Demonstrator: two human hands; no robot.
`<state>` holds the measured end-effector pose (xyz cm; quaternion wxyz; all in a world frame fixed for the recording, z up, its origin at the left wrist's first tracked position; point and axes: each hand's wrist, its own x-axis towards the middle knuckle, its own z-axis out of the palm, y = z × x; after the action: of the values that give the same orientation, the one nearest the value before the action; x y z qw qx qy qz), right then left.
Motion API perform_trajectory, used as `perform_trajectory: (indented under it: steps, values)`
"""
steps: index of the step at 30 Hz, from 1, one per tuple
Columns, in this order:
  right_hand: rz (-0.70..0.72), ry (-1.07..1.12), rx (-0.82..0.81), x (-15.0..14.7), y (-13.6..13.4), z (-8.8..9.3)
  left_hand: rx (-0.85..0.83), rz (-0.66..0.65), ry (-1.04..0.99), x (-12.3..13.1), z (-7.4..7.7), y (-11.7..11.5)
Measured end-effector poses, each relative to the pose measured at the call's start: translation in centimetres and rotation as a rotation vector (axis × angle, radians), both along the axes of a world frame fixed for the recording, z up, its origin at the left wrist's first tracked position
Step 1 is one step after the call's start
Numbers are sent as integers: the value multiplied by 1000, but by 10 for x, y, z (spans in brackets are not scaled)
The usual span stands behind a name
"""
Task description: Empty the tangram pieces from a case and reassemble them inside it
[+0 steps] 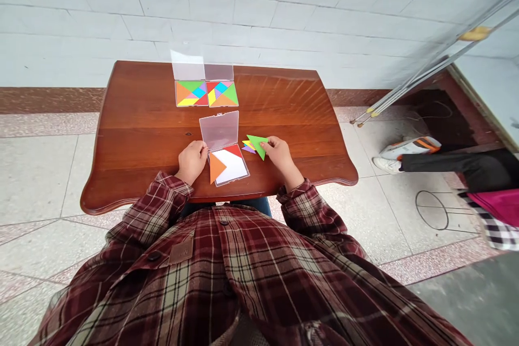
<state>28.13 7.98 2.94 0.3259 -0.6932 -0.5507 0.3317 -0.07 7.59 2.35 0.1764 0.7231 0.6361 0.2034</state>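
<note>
An open clear plastic case (pixel 227 161) lies on the wooden table (pixel 141 135) in front of me, its lid (pixel 219 130) tipped back. Inside it sit an orange triangle (pixel 216 167) and a red piece (pixel 234 150) on a white base. My left hand (pixel 192 161) is closed against the case's left edge, by the orange triangle. My right hand (pixel 278 153) pinches a green triangle (pixel 257 145) just right of the case. Under the green triangle lie a yellow piece (pixel 247 144) and a purple piece (pixel 247 150).
Two more open cases (pixel 206 93) filled with coloured tangram pieces stand side by side at the table's far edge. To the right, another person's leg and shoe (pixel 409 148) rest on the tiled floor. Metal poles (pixel 430 67) lean against the wall.
</note>
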Motion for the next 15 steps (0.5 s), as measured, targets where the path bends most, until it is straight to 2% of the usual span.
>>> perform_trajectory:
  steps: [4,8,11,13,15]
  values:
    - [-49,-197,-1,1,1,-2,12,-9,12,1,-1,0]
    - [-23,-395,134,-12,-11,12,15,1,22,3,0,1]
    - [176,-382,132,-40,-26,24,10,6,24,4,-1,2]
    - [357,-343,37,-67,-36,30,11,7,26,4,-1,2]
    - [442,-384,-58,-95,-43,32,15,10,27,4,-2,3]
